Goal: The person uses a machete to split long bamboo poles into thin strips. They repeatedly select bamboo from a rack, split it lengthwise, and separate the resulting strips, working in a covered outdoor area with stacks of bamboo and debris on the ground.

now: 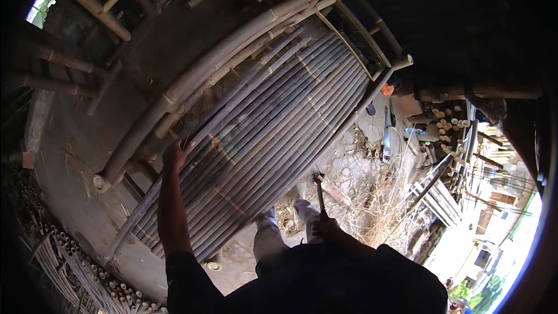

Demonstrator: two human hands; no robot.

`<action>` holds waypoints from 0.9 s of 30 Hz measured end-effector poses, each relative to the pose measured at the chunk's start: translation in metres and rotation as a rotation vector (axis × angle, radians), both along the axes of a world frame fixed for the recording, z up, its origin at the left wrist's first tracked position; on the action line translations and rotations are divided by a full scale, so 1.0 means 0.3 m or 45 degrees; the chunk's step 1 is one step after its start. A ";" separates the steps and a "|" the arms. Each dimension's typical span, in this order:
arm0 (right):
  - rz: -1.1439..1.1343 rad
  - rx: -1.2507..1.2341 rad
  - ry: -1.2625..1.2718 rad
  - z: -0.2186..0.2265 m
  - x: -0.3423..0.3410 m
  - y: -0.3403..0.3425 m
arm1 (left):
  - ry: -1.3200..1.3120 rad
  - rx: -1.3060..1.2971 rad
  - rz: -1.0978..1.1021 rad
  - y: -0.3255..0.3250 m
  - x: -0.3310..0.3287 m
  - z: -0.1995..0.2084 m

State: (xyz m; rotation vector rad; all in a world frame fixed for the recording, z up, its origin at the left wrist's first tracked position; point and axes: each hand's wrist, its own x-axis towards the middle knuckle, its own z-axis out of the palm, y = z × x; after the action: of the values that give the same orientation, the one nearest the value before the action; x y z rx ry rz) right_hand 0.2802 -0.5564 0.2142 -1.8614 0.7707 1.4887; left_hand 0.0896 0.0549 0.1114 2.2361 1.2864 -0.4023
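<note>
A bamboo bench lies across the middle, its seat (pixel 273 122) made of long slats tied with pale bindings. My left hand (pixel 176 154) is at the far edge of the seat, closed around an outer bamboo slat (pixel 224 110); some of its fingers are hidden. Low in front of me, my right hand (pixel 328 229) grips a hammer (pixel 320 193) by the handle, its head pointing away from me beside the bench's near edge. Thick bamboo poles (pixel 232 43) form the bench's curved rail beyond the seat.
To the right, a handsaw (pixel 386 136) lies on the dirt floor near dry straw (pixel 378 221) and stacked cut bamboo (pixel 450 119). Bundled bamboo poles (pixel 87 273) are at the lower left. More bamboo frames (pixel 87 0) stand at the upper left.
</note>
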 end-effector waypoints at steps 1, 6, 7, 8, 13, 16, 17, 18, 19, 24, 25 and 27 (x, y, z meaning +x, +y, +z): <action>-0.156 0.090 -0.089 -0.055 -0.016 -0.105 | 0.003 -0.003 0.018 0.012 0.007 -0.038; -0.201 -0.293 -0.049 0.076 0.011 -0.090 | 0.121 -0.195 0.044 0.075 0.052 -0.105; -0.190 -0.282 -0.038 0.095 0.023 -0.086 | 0.131 -0.241 0.063 0.086 0.058 -0.126; -0.099 -0.272 -0.031 0.096 0.026 -0.095 | 0.141 -0.286 0.082 0.097 0.061 -0.147; 0.334 -0.266 0.110 0.097 0.035 -0.055 | 0.097 -0.234 0.037 0.140 0.005 -0.262; 0.201 -0.157 0.189 0.041 -0.009 -0.102 | 0.153 -0.271 0.012 0.173 0.032 -0.277; 0.201 -0.127 0.208 0.040 -0.011 -0.082 | 0.172 -0.292 0.018 0.185 0.019 -0.292; 0.260 -0.111 0.154 0.039 -0.017 -0.062 | 0.102 -0.192 0.030 0.181 -0.006 -0.326; 0.321 -0.093 0.101 0.036 -0.028 -0.038 | 0.069 -0.201 0.046 0.186 -0.025 -0.351; 0.505 -0.195 0.070 0.030 -0.072 0.015 | -0.150 -0.152 0.060 0.172 -0.011 -0.348; 0.531 -0.222 0.102 0.034 -0.067 0.030 | -0.103 -0.341 0.028 0.183 -0.003 -0.344; 0.552 -0.259 0.091 0.032 -0.053 0.032 | -0.028 -0.719 -0.034 0.207 0.081 -0.235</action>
State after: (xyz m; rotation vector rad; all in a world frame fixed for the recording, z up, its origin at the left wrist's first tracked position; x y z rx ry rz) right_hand 0.2644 -0.5468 0.2239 -2.2438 0.5906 1.8038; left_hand 0.1139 0.1169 0.0410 1.7734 0.9772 -0.6564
